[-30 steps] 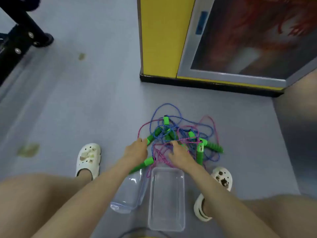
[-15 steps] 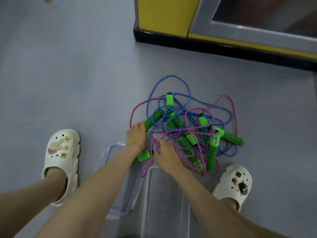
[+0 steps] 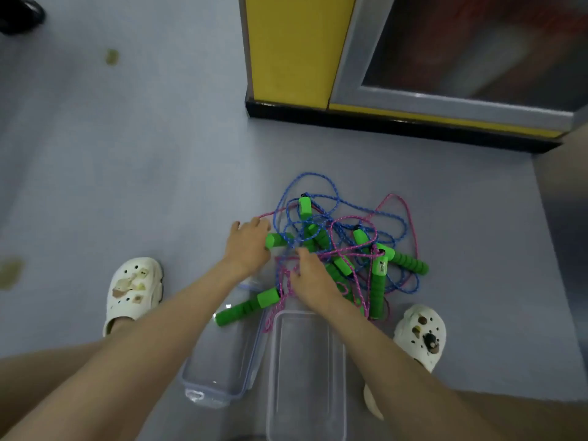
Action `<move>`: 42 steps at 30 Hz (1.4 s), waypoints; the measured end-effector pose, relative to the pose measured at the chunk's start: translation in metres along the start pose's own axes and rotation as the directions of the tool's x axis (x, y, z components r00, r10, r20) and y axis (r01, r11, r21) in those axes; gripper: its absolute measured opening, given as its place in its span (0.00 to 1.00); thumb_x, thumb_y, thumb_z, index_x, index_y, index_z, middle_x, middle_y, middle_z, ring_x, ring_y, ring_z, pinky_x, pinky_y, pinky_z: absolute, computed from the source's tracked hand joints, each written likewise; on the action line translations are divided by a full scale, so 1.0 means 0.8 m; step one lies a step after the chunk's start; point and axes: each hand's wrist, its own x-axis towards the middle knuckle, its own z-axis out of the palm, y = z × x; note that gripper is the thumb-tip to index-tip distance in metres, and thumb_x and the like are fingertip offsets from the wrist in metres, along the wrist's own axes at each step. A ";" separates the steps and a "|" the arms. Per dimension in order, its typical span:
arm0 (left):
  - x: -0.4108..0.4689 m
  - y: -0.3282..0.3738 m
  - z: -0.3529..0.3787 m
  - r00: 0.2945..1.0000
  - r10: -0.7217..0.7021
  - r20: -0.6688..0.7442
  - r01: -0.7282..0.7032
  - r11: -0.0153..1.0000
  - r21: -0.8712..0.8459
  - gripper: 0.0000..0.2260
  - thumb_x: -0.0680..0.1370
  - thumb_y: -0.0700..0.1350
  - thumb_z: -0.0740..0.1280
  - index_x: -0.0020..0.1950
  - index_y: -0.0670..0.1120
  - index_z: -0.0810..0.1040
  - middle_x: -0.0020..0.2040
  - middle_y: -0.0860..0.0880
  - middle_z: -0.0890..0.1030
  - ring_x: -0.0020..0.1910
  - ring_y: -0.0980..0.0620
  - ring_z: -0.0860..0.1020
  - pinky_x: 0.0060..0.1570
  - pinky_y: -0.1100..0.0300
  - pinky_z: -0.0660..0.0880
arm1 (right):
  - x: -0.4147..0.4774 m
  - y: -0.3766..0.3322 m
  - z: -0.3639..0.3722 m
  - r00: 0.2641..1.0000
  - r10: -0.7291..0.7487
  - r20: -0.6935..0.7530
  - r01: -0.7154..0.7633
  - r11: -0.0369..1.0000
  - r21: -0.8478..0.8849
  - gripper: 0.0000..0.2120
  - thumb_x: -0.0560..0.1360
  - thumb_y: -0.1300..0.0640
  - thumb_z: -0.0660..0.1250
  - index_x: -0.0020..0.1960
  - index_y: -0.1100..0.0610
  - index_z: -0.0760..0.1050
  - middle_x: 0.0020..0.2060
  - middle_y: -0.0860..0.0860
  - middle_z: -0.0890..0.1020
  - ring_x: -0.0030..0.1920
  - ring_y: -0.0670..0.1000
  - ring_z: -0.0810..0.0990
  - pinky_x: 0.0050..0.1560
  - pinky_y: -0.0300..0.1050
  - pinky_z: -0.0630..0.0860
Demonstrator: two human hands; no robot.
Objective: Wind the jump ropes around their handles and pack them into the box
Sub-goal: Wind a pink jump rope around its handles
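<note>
Tangled jump ropes in blue and pink, green-handled, lie at your fingertips. Your left hand grips one handle — your right hand pinches pink cord.

Open floor lay wide to the left of the jump ropes and beyond them up to the yellow cabinet, which walled off the far side. Nearer the person, the box and its lid (a green handle lay across it) sat between the white clogs, narrowing the way in.
</note>
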 end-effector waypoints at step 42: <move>-0.201 0.106 -0.276 0.943 0.157 0.292 0.329 -0.331 -0.885 0.10 0.78 0.46 0.59 0.38 0.45 0.71 0.28 0.51 0.73 0.17 0.58 0.63 0.20 0.68 0.67 | -0.123 -0.106 -0.156 0.983 -0.182 0.010 0.154 0.858 0.489 0.02 0.77 0.57 0.66 0.46 0.55 0.76 0.39 0.52 0.82 0.43 0.48 0.79 0.52 0.40 0.72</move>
